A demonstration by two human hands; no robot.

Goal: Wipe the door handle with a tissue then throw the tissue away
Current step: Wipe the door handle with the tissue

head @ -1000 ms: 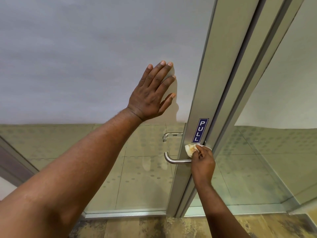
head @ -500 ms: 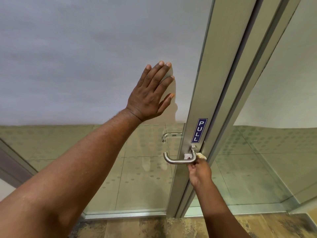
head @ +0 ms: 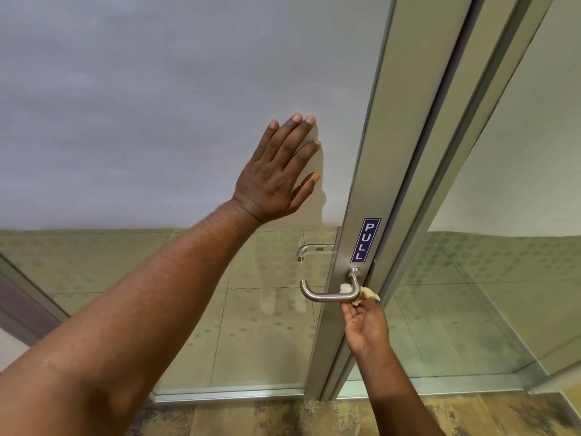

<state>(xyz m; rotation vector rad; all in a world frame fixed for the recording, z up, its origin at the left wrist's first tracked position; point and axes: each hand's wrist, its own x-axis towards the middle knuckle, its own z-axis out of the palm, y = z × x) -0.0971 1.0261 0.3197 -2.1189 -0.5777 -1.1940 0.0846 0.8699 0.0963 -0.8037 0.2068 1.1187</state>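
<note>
A brushed steel lever door handle (head: 327,296) sticks out of the door's metal stile (head: 374,171), just under a blue PULL label (head: 365,240). My right hand (head: 366,327) reaches up from below, palm up, and pinches a crumpled pale tissue (head: 366,295) against the handle's bend near the stile. Part of the tissue shows behind the handle neck. My left hand (head: 278,174) lies flat with fingers spread on the frosted glass of the door, up and left of the handle.
A second handle (head: 309,250) shows through the clear lower glass on the door's far side. A fixed glass panel (head: 509,294) stands right of the frame. Patterned brown floor (head: 314,418) runs along the bottom.
My right hand dropped from above the handle's base to below it, turning palm up, and carried the tissue under the bend. The left hand stayed on the glass.
</note>
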